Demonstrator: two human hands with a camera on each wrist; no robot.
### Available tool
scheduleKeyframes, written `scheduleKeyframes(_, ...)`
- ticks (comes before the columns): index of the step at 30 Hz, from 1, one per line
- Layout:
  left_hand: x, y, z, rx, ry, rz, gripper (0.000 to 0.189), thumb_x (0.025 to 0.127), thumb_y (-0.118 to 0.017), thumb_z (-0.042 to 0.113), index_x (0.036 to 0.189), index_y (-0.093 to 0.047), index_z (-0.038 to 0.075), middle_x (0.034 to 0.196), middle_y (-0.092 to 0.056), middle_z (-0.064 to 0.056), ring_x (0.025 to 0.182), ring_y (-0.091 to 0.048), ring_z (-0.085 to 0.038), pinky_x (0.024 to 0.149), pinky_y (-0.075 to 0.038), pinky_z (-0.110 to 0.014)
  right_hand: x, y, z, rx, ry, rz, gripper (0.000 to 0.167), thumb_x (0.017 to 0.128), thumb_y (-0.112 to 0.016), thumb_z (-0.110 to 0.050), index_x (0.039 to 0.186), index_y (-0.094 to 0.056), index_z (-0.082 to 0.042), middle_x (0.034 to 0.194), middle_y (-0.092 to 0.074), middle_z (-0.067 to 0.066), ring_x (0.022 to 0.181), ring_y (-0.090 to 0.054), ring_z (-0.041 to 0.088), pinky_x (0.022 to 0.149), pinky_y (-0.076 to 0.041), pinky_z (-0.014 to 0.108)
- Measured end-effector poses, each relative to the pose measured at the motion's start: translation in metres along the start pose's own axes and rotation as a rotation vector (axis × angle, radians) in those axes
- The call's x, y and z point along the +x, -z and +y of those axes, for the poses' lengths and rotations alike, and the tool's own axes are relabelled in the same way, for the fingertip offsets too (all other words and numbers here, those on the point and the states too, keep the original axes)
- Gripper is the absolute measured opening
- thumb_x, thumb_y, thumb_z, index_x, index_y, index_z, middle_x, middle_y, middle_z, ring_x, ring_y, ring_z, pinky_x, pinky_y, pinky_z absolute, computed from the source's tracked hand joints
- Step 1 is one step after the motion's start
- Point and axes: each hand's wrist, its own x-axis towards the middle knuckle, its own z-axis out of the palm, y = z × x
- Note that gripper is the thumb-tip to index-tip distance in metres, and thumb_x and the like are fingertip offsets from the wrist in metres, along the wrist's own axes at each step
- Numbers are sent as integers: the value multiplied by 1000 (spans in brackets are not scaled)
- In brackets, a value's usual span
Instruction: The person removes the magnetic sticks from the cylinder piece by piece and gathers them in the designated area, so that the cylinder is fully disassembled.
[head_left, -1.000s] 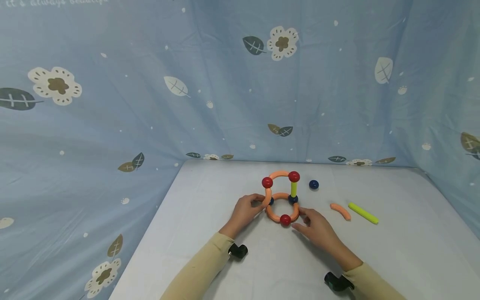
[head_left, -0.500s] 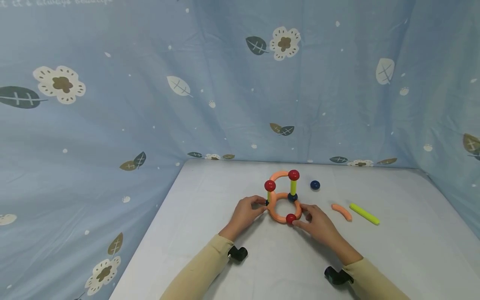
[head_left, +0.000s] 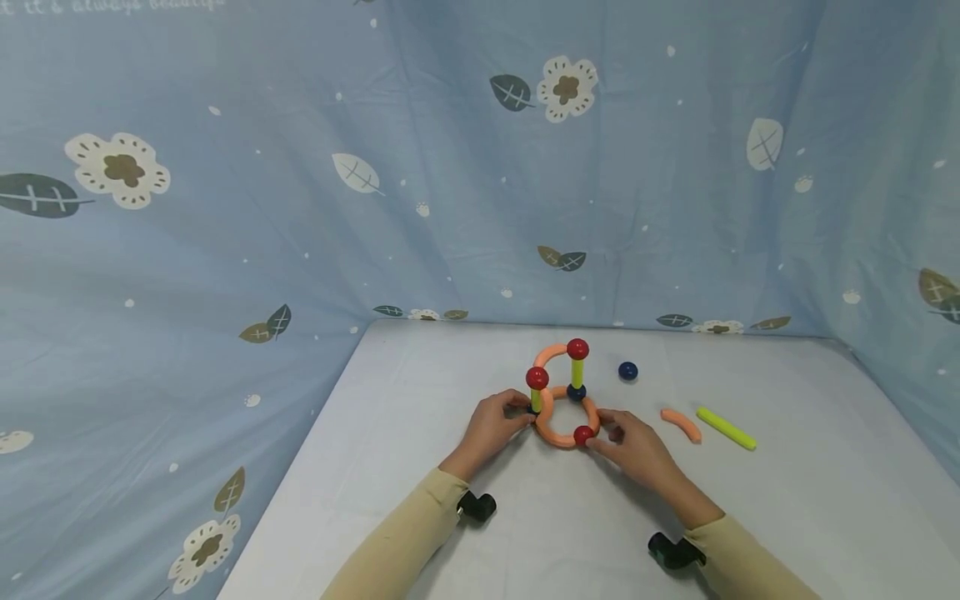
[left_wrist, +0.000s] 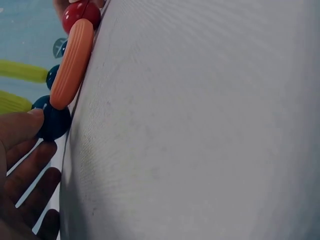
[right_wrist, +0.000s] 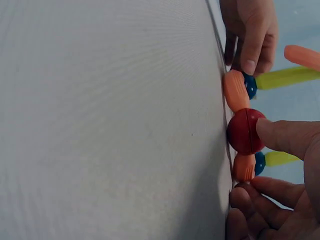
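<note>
L hand [head_left: 491, 429] pinches glossy blue ball [left_wrist: 57, 123]; R hand [head_left: 637, 451] clamped on smooth red ball [right_wrist: 243, 132] & ribbed orange curved rod [right_wrist: 244, 167]

A light blue cloth [head_left: 450, 225] hangs like a wall behind the far edge of a white table [head_left: 420, 367], and also along its left and right sides. It has some soft folds. White flowers [head_left: 566, 89], dark leaves [head_left: 512, 92] and small pale spots are printed on it. The light is soft, with faint shadows on the tabletop.
</note>
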Motion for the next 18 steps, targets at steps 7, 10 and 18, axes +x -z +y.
scheduleKeyframes(7,-1,-1,0,19,33,-20,27,90,-80,26,115,-74,18,105,-73,9,100,-65,-10,91,-52,-35,1,0,1,43,21,33,45,91,-78,-23,130,-65,-5,111,-68,6,93,-61,20,76,-54,32)
scheduleKeyframes(10,-4,0,0,16,42,-28,25,89,-81,26,112,-75,18,104,-73,10,100,-65,-11,91,-52,-36,2,-1,3,58,32,46,36,92,-76,-19,125,-68,-7,103,-69,3,92,-63,19,78,-55,33)
scheduleKeyframes(18,-12,1,2,-20,49,-44,24,87,-83,27,109,-73,20,104,-73,12,107,-64,-13,98,-50,-40,7,-2,6,56,37,56,32,93,-74,-18,124,-69,-10,102,-70,3,90,-61,20,76,-53,32)
